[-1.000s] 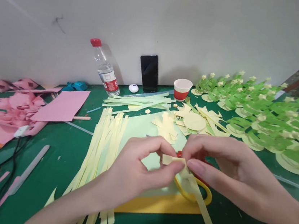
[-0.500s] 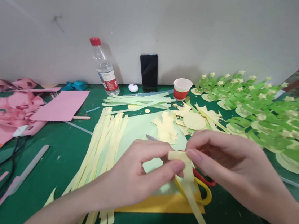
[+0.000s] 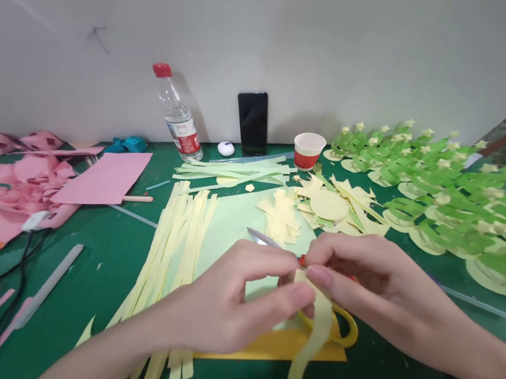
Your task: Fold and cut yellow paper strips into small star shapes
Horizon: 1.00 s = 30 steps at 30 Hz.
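A pale yellow paper strip is pinched at its folded upper end by both hands, and its long tail hangs down toward the table's near edge. My left hand grips the fold between thumb and fingers. From the other side, my right hand closes its thumb and forefinger on the same end. Beneath the hands lie scissors with yellow and red handles, partly covered; a blade pokes out beyond the left fingers. They rest on a light green sheet above a yellow-orange sheet.
Loose yellow strips lie left of the hands, with scraps behind them. Green paper trees crowd the right side. A bottle, phone and paper cup stand along the wall. Pink paper lies left.
The strip's tail has swung from pointing down-right to hanging nearly straight down. My right hand has shifted slightly down and left, and the folded end has turned between the fingers.
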Each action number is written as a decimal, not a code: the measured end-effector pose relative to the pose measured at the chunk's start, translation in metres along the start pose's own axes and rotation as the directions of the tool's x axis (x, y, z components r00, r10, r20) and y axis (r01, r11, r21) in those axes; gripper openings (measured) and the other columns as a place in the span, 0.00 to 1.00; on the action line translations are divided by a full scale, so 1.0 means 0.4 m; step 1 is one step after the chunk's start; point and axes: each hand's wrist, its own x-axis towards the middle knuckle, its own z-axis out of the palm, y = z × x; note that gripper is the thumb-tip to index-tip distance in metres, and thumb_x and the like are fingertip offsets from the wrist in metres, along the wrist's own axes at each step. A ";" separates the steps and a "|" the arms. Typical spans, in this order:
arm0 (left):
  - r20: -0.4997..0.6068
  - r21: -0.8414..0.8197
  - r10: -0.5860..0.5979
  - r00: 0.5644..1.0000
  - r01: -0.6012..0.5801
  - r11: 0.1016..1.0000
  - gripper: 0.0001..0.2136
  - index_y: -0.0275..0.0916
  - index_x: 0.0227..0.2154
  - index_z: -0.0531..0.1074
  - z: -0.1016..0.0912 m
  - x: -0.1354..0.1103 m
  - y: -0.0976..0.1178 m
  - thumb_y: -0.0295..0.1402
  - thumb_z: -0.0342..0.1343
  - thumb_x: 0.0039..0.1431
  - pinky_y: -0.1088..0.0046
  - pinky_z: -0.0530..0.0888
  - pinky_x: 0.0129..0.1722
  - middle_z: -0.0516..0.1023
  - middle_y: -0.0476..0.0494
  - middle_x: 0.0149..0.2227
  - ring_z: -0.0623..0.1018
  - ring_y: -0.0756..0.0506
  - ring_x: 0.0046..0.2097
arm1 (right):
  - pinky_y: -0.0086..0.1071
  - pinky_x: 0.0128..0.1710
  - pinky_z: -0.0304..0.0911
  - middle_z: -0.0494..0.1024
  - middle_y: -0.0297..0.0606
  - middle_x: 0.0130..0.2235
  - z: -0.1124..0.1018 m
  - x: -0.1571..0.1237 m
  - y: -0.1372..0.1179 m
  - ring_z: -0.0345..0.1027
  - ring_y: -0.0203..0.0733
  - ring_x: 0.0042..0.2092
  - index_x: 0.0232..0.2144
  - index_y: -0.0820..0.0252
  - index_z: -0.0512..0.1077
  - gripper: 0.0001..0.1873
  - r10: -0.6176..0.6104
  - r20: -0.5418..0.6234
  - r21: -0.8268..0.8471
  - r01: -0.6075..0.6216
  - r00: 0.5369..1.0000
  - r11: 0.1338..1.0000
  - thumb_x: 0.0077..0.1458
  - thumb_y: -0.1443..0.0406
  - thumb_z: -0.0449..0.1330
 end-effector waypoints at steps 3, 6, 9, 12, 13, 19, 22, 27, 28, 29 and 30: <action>-0.047 0.017 0.032 0.998 -0.031 0.999 0.15 0.37 0.20 0.66 -0.002 -0.002 0.000 0.27 0.43 0.61 0.81 0.64 0.26 0.65 0.53 0.21 0.67 0.53 0.24 | 0.22 0.20 0.49 0.67 0.29 0.22 -0.001 0.000 0.000 0.55 0.29 0.24 0.22 0.60 0.65 0.14 0.021 0.031 0.063 -0.023 0.999 0.998 0.59 0.63 0.51; -0.060 0.041 0.039 0.997 -0.037 0.998 0.15 0.37 0.20 0.65 -0.002 -0.004 -0.004 0.27 0.43 0.61 0.80 0.63 0.25 0.64 0.52 0.20 0.66 0.53 0.24 | 0.22 0.20 0.50 0.67 0.29 0.22 -0.003 0.002 0.000 0.55 0.29 0.23 0.22 0.60 0.65 0.14 0.017 0.043 0.085 -0.020 0.999 0.996 0.59 0.62 0.52; -0.049 0.029 0.027 0.998 -0.026 0.999 0.15 0.37 0.19 0.65 -0.002 -0.003 -0.005 0.28 0.42 0.62 0.79 0.63 0.25 0.64 0.52 0.19 0.66 0.52 0.24 | 0.22 0.20 0.50 0.65 0.28 0.21 -0.003 0.002 -0.001 0.54 0.28 0.23 0.22 0.61 0.66 0.15 0.024 0.042 0.056 -0.027 0.999 0.998 0.59 0.61 0.53; -0.043 0.002 0.017 0.999 -0.017 1.000 0.16 0.37 0.19 0.64 -0.004 -0.002 -0.002 0.28 0.43 0.61 0.79 0.62 0.25 0.63 0.52 0.19 0.65 0.53 0.24 | 0.22 0.19 0.49 0.66 0.29 0.20 -0.003 0.001 -0.003 0.53 0.28 0.22 0.22 0.62 0.67 0.16 0.011 0.033 0.061 -0.013 0.999 0.998 0.58 0.59 0.54; -0.041 -0.008 0.015 0.999 -0.015 1.000 0.15 0.37 0.19 0.63 -0.005 -0.002 -0.001 0.28 0.43 0.61 0.80 0.62 0.25 0.63 0.53 0.19 0.65 0.53 0.24 | 0.22 0.18 0.48 0.66 0.29 0.20 -0.003 0.001 -0.003 0.52 0.28 0.22 0.22 0.62 0.68 0.17 0.009 0.027 0.063 -0.010 1.000 0.998 0.58 0.59 0.54; -0.066 -0.046 0.027 0.997 -0.030 0.998 0.15 0.36 0.19 0.63 -0.010 -0.004 -0.006 0.26 0.43 0.61 0.81 0.61 0.25 0.62 0.54 0.20 0.64 0.55 0.23 | 0.23 0.14 0.43 0.60 0.28 0.18 -0.001 0.010 0.001 0.49 0.27 0.19 0.20 0.62 0.68 0.17 0.098 -0.022 0.161 -0.093 0.995 0.983 0.53 0.56 0.59; -0.081 -0.047 0.037 0.996 -0.041 0.998 0.15 0.36 0.19 0.63 -0.009 -0.003 -0.009 0.26 0.43 0.61 0.81 0.61 0.25 0.62 0.54 0.20 0.64 0.55 0.23 | 0.23 0.12 0.39 0.56 0.25 0.15 0.003 0.010 0.006 0.45 0.26 0.16 0.19 0.61 0.65 0.19 0.188 -0.015 0.261 -0.178 0.982 0.949 0.50 0.54 0.60; -0.169 0.044 0.049 0.984 -0.042 0.998 0.14 0.36 0.19 0.63 0.007 0.002 -0.016 0.28 0.45 0.61 0.80 0.61 0.26 0.64 0.54 0.20 0.65 0.54 0.24 | 0.23 0.12 0.41 0.56 0.25 0.14 0.009 0.009 0.006 0.47 0.26 0.16 0.18 0.60 0.63 0.19 0.103 -0.119 0.277 -0.066 0.988 0.959 0.51 0.55 0.60; -0.188 0.064 0.060 0.980 -0.048 0.997 0.13 0.36 0.20 0.63 0.011 0.003 -0.018 0.29 0.47 0.60 0.80 0.61 0.26 0.64 0.54 0.20 0.65 0.54 0.25 | 0.23 0.12 0.42 0.57 0.25 0.14 0.009 0.010 0.005 0.48 0.26 0.16 0.17 0.60 0.63 0.19 0.093 -0.131 0.255 -0.057 0.987 0.965 0.51 0.55 0.61; -0.202 0.079 0.072 0.977 -0.057 0.995 0.12 0.36 0.20 0.64 0.015 0.003 -0.020 0.29 0.48 0.60 0.80 0.61 0.26 0.65 0.54 0.21 0.65 0.54 0.25 | 0.23 0.12 0.44 0.57 0.25 0.14 0.010 0.011 0.003 0.49 0.26 0.16 0.17 0.60 0.62 0.19 0.088 -0.141 0.237 -0.053 0.986 0.970 0.51 0.55 0.61; -0.214 0.083 0.080 0.974 -0.064 0.994 0.12 0.36 0.21 0.64 0.019 0.003 -0.022 0.29 0.49 0.59 0.79 0.61 0.27 0.65 0.54 0.21 0.65 0.54 0.25 | 0.23 0.12 0.45 0.57 0.25 0.15 0.010 0.012 0.002 0.49 0.26 0.16 0.17 0.60 0.61 0.19 0.083 -0.150 0.227 -0.048 0.985 0.973 0.51 0.56 0.61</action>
